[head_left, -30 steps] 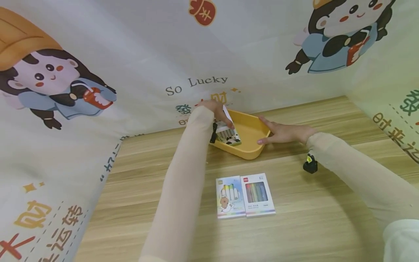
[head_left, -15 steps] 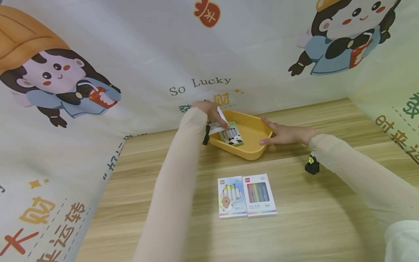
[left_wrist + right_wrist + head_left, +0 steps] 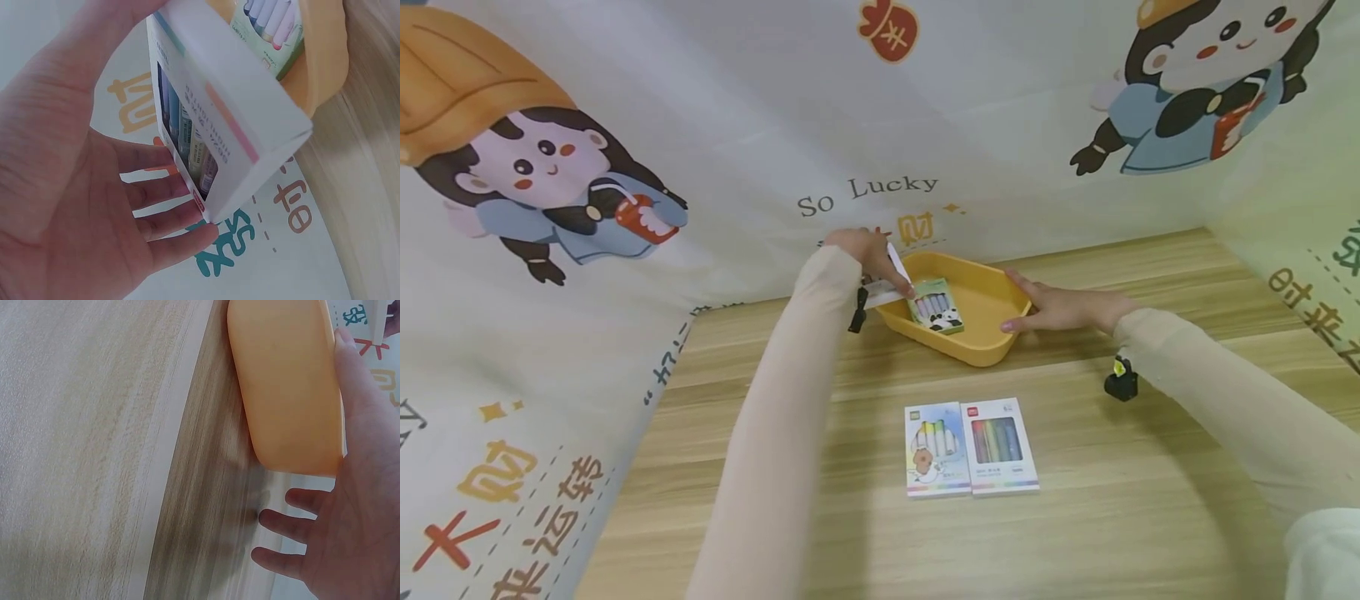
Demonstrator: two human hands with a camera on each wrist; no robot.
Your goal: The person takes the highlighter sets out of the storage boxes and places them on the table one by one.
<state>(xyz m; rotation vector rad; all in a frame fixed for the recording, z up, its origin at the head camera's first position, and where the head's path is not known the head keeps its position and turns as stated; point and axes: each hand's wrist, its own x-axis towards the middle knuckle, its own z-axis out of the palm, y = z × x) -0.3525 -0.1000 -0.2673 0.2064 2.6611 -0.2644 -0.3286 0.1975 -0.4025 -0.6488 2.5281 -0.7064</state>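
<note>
My left hand [image 3: 868,254] holds a white box of highlighters [image 3: 212,94] at the tray's left end, thumb on one side and fingers on the other. In the left wrist view the box is tilted, with coloured highlighters showing through its window. A green panda-printed box of pens [image 3: 936,307] lies inside the yellow tray [image 3: 988,354], at its left side. My right hand [image 3: 1060,307] grips the tray's right end, thumb at the rim. Three of its fingers spread below the tray in the right wrist view.
Nearer on the wooden table [image 3: 1112,500] lie two boxes side by side: a bear-printed marker box [image 3: 936,450] and a white box with a coloured window [image 3: 1000,446]. A printed cloth wall [image 3: 1000,125] stands right behind the tray.
My left hand has moved left with the highlighter box, uncovering more of the panda-printed box in the tray. My right hand keeps its place on the tray. The head view has shifted slightly.
</note>
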